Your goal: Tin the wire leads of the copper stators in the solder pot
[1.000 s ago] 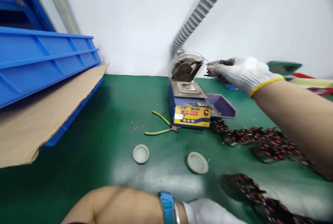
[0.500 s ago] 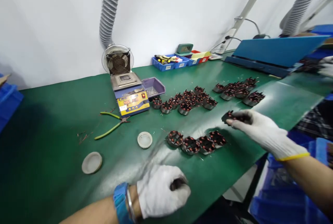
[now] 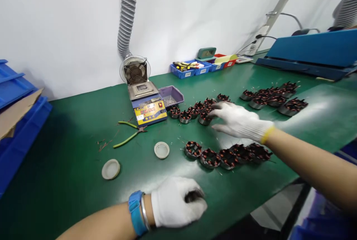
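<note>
My left hand (image 3: 180, 202), in a white glove, rests on the green table near its front edge. Its fingers are curled toward the thumb around a dark gap; whether anything is inside cannot be made out. My right hand (image 3: 240, 121), gloved too with darkened fingertips, reaches over the middle cluster of motor stators (image 3: 205, 118), fingers apart and blurred. Its fingertips are at the cluster's right side; contact is unclear. A front row of copper-wound stators (image 3: 209, 158) lies between my hands, wire ends sticking out. Further right stands another stator group (image 3: 275, 96).
Left of the stators are a solder pot (image 3: 149, 109), a purple tray (image 3: 171, 96), green-handled cutters (image 3: 129, 137) and two shallow round dishes (image 3: 161, 150). Blue bins (image 3: 182, 72) line the wall. A blue machine (image 3: 309, 52) stands right, blue crates (image 3: 22, 128) left.
My right hand has let go of the stator it held, which now lies at the right end of the front row, and moved left to the middle cluster. The view has turned left.
</note>
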{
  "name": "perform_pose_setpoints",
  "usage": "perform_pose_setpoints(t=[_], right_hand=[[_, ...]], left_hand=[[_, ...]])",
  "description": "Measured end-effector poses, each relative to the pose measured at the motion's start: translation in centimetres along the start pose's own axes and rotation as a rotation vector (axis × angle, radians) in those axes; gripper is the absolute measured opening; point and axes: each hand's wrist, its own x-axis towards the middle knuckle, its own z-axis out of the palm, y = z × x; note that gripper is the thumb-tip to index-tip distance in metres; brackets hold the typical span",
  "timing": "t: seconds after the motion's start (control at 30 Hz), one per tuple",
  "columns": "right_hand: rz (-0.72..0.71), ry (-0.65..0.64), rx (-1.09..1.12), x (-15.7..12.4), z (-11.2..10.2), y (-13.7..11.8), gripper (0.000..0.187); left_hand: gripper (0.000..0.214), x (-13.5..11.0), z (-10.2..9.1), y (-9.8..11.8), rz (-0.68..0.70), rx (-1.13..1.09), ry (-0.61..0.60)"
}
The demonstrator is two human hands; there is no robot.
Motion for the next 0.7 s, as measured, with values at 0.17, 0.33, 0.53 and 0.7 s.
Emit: perform_pose_setpoints(t=[0.17, 0.33, 0.53, 0.7], right_hand=[[-0.057, -0.029, -0.134, 4.2, 1.6, -2.4, 0.034], [-0.081, 0.003, -0.106, 3.0, 1.1, -1.2, 0.028], [-0.27, 0.138, 0.115, -5.2, -0.5, -5.3, 0.025], [-0.569, 0.329, 0.418, -11.9, 0.5, -12.5, 0.017]], left_hand=[[0.031, 0.1, -0.3, 0.2, -0.02, -0.04, -0.005], [0.026, 0.0, -0.1, 0.4, -0.075, -0.233, 0.076], [0.091, 0.2, 1.0, 1.1, -0.236, -0.723, 0.154], [0.083, 0.3, 1.5, 1.8, -0.393, -1.148, 0.223]])
